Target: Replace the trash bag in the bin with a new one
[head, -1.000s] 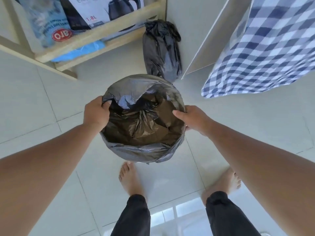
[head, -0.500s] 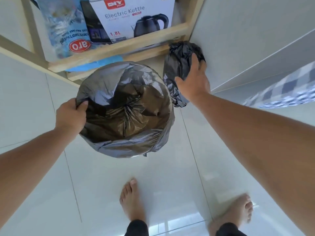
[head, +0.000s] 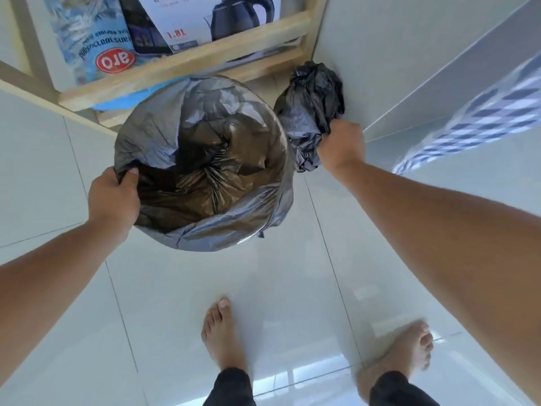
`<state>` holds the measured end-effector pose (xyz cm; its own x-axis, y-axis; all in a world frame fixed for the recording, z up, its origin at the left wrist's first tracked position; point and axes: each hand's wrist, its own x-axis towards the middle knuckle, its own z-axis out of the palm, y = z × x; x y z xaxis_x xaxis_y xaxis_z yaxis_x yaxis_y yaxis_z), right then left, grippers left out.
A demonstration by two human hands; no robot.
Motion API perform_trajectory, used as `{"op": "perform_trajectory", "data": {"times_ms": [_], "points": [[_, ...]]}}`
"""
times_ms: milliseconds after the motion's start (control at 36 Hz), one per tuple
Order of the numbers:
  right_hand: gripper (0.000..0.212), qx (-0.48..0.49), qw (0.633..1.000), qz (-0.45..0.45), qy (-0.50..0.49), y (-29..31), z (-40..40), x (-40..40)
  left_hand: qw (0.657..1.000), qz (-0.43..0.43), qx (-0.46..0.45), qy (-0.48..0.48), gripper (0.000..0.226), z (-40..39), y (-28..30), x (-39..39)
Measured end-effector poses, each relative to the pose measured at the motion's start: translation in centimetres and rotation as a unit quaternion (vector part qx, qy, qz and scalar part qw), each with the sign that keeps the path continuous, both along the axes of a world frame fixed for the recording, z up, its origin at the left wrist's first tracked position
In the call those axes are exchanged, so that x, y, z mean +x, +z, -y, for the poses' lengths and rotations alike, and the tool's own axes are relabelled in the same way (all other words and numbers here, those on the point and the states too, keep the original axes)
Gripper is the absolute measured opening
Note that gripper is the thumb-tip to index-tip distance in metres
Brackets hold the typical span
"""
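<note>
The bin [head: 205, 165] stands on the tiled floor [head: 263, 288] just above the middle of the view, lined with a dark bag [head: 234, 230] whose edge is folded out over the rim; the lining looks fitted, with its bottom gathered inside. At the bin's 8 o'clock the left hand [head: 114, 197] grips the rim, thumb hooked inside over the plastic, probably to keep the bin steady or carry it. At the bin's 2 o'clock, touching its side, a second bag [head: 313, 112], crumpled and bundled, is clenched in the right hand [head: 341, 145], fingers closed round its lower part. This is likely the old bag, picked up for throwing away. At 12 o'clock a wooden shelf [head: 187, 63] holds a kettle box [head: 210, 16]. A checked cloth [head: 480, 118] hangs at 3 o'clock. Bare feet [head: 222, 332] stand at 6 o'clock.
</note>
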<state>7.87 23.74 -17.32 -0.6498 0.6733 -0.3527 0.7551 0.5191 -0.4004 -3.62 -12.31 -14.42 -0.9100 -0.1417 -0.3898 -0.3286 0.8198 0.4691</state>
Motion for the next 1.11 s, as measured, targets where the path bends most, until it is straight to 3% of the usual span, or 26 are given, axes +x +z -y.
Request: {"op": "perform_trajectory", "data": {"times_ms": [194,389,500,667,750,861,944,1028,1111], "points": [[0.017,0.011,0.997,-0.077,-0.016,3.4,-1.2,11.0,0.997,0.039,0.024,0.068,0.042,-4.0,0.8,2.9],[0.019,-0.014,1.0,-0.018,0.013,4.8,-1.8,20.3,0.963,0.131,0.147,0.184,0.038,-10.7,1.6,5.7],[0.026,-0.026,1.0,-0.006,0.006,4.8,-1.9,23.3,0.94,0.179,0.213,0.2,0.033,-15.0,2.2,6.2],[0.015,-0.045,0.998,0.024,-0.027,4.6,-2.3,26.5,0.913,0.224,0.226,0.257,0.03,-18.0,3.0,7.3],[0.015,-0.05,0.998,0.015,-0.025,4.8,-2.3,27.2,0.922,0.224,0.213,0.232,0.027,-17.7,3.4,8.0],[0.02,-0.061,0.997,0.006,-0.037,5.3,-2.5,27.6,0.926,0.218,0.237,0.198,0.06,-17.2,4.2,10.0],[0.021,-0.07,0.996,-0.002,-0.049,6.1,-2.1,27.6,0.904,0.229,0.264,0.246,0.075,-16.6,4.7,12.9],[0.021,-0.086,0.993,-0.02,-0.076,7.4,-1.8,27.8,0.911,0.26,0.223,0.228,0.071,-17.0,5.4,17.1],[0.017,-0.103,0.991,-0.017,-0.081,8.9,-1.7,28.0,0.918,0.334,0.183,0.112,0.06,-18.9,5.8,20.9]]}}
